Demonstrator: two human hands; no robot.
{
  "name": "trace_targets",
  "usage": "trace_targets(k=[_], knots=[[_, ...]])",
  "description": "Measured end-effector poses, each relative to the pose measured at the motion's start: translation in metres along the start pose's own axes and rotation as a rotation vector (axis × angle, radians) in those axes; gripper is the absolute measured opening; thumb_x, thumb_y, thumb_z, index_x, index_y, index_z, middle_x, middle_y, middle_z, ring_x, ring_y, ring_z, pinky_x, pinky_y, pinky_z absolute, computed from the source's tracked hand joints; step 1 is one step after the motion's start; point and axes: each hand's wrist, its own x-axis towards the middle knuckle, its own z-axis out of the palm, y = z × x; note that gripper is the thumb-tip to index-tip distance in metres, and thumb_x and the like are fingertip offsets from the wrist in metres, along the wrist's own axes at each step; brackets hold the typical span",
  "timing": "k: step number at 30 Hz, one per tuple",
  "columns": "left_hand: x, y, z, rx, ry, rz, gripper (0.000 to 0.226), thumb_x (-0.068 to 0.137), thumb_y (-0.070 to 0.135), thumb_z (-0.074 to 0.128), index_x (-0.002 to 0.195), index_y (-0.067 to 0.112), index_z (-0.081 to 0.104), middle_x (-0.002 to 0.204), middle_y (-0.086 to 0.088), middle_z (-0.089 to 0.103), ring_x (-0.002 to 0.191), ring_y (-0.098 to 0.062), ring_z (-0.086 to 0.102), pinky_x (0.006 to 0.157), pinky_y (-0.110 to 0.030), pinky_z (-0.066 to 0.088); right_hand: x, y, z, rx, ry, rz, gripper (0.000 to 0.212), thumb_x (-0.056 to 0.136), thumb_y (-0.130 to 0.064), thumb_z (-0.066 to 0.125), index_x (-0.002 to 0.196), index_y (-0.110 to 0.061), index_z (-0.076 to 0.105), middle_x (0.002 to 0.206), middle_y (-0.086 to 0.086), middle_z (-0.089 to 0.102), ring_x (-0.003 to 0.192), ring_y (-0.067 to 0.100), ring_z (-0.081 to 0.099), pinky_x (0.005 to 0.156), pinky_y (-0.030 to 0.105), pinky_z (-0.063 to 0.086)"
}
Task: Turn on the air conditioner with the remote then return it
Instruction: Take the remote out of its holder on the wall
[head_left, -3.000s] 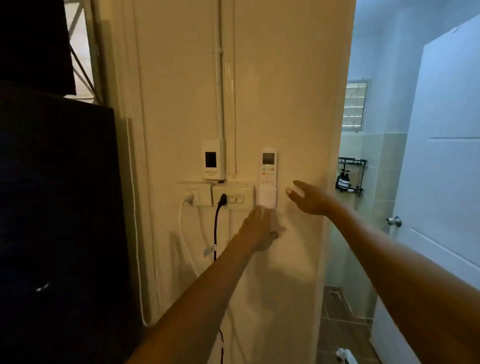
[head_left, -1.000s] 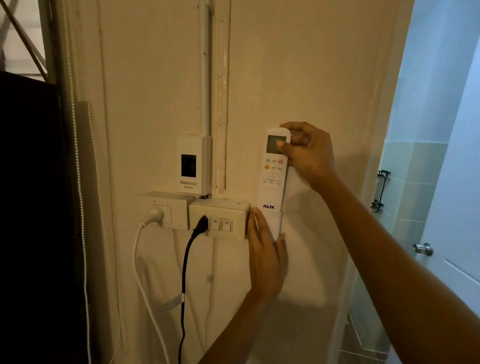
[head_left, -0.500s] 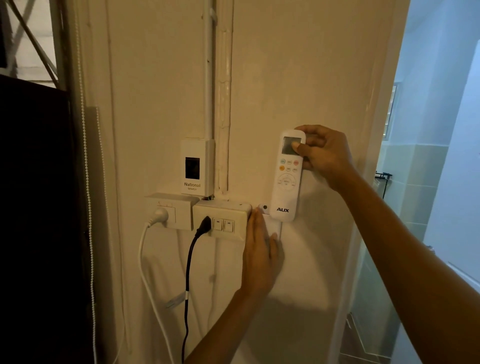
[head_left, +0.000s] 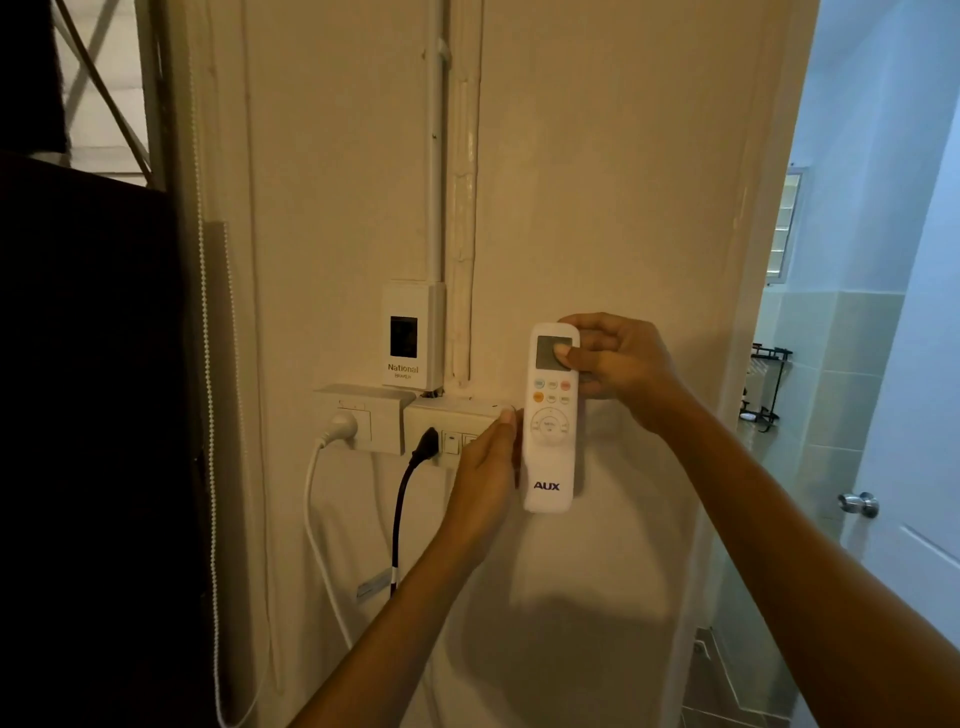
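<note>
The white AUX remote (head_left: 549, 447) is upright in front of the cream wall, just right of the switch box. My right hand (head_left: 618, 364) is shut on the remote's top end, with the thumb over the small grey display. My left hand (head_left: 480, 473) lies flat with its fingers together along the remote's left edge, over the right end of the switch box. It does not wrap around the remote. The remote's wall holder is hidden behind the remote and my left hand. No air conditioner is in view.
On the wall are a National breaker box (head_left: 413, 338), a socket with a white plug (head_left: 337, 428) and a switch box with a black plug (head_left: 426, 441); both cords hang down. A dark panel fills the left. At right a bathroom doorway and a white door with a knob (head_left: 860, 504).
My right hand has lifted the remote out of its wall holder and drawn it away from the wall. My left hand has slid from the holder up along the remote's left edge.
</note>
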Motion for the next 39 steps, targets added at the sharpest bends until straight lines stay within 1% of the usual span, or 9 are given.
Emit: trace_targets(k=[4,8,11,14,18,24,29,33,39], knots=[[-0.012,0.014,-0.013,-0.085,-0.039,-0.108,0.030,0.099,0.038,0.030,0.094,0.035,0.059,0.094,0.007,0.067,0.090,-0.015,0.065,0.076,-0.031,0.052,-0.011,-0.006,0.011,-0.018,-0.010,0.008,0.032,0.079,-0.010,0.071,0.111,-0.011,0.063,0.090,0.005,0.073,0.082,0.024,0.073,0.063,0.034,0.060],[-0.029,0.023,-0.028,-0.130,-0.017,-0.140,0.030,0.097,0.037,0.033,0.101,0.027,0.062,0.100,-0.001,0.070,0.096,-0.024,0.066,0.083,-0.039,0.051,-0.025,-0.016,0.022,-0.052,-0.025,0.000,0.032,0.081,-0.011,0.069,0.112,-0.011,0.063,0.092,0.008,0.074,0.081,0.022,0.073,0.064,0.032,0.061],[-0.044,0.030,-0.041,-0.152,-0.049,-0.155,0.031,0.097,0.034,0.036,0.107,0.023,0.063,0.101,-0.004,0.071,0.092,-0.022,0.067,0.075,-0.034,0.054,-0.038,-0.025,0.032,-0.054,-0.040,0.009,0.030,0.081,-0.011,0.069,0.111,-0.012,0.063,0.088,0.006,0.074,0.074,0.015,0.074,0.058,0.027,0.060],[-0.062,0.036,-0.055,-0.083,-0.111,-0.137,0.025,0.094,0.027,0.046,0.113,0.025,0.062,0.105,0.000,0.073,0.096,-0.018,0.070,0.073,-0.029,0.057,-0.053,-0.036,0.042,-0.029,-0.057,0.019,0.027,0.082,-0.008,0.067,0.109,-0.011,0.062,0.086,0.006,0.073,0.067,0.009,0.073,0.054,0.021,0.058],[-0.086,0.045,-0.072,-0.041,-0.191,-0.104,0.029,0.091,0.010,0.053,0.108,0.032,0.061,0.096,0.011,0.076,0.093,-0.011,0.072,0.069,-0.022,0.059,-0.077,-0.050,0.057,-0.008,-0.057,0.039,0.027,0.083,-0.008,0.065,0.109,-0.013,0.062,0.087,0.005,0.072,0.077,0.013,0.071,0.060,0.024,0.060],[-0.123,0.053,-0.089,-0.083,-0.217,-0.090,0.028,0.091,0.007,0.051,0.108,0.026,0.062,0.095,0.007,0.077,0.089,-0.011,0.073,0.066,-0.022,0.059,-0.117,-0.060,0.079,0.002,-0.009,0.070,0.033,0.085,-0.013,0.063,0.118,-0.014,0.060,0.091,0.005,0.072,0.084,0.017,0.071,0.071,0.031,0.059],[-0.157,0.057,-0.096,-0.111,-0.155,-0.081,0.029,0.090,0.007,0.051,0.109,0.026,0.063,0.097,0.006,0.077,0.091,-0.013,0.072,0.069,-0.023,0.060,-0.158,-0.064,0.093,-0.018,0.014,0.122,0.038,0.087,-0.021,0.061,0.125,-0.015,0.056,0.110,0.009,0.069,0.094,0.020,0.069,0.071,0.028,0.058],[-0.177,0.068,-0.104,-0.117,-0.080,-0.049,0.028,0.091,0.008,0.051,0.114,0.022,0.061,0.100,0.003,0.076,0.092,-0.016,0.072,0.068,-0.024,0.060,-0.197,-0.070,0.100,-0.021,-0.007,0.166,0.033,0.087,-0.024,0.061,0.119,-0.018,0.059,0.104,0.005,0.070,0.087,0.012,0.069,0.068,0.025,0.057],[-0.219,0.088,-0.107,-0.069,-0.003,-0.020,0.029,0.090,0.015,0.054,0.114,0.029,0.059,0.101,0.005,0.076,0.094,-0.016,0.072,0.073,-0.027,0.060,-0.248,-0.083,0.107,0.081,-0.191,0.229,0.030,0.088,-0.018,0.060,0.118,-0.022,0.060,0.101,-0.001,0.074,0.090,0.015,0.073,0.079,0.033,0.059]])
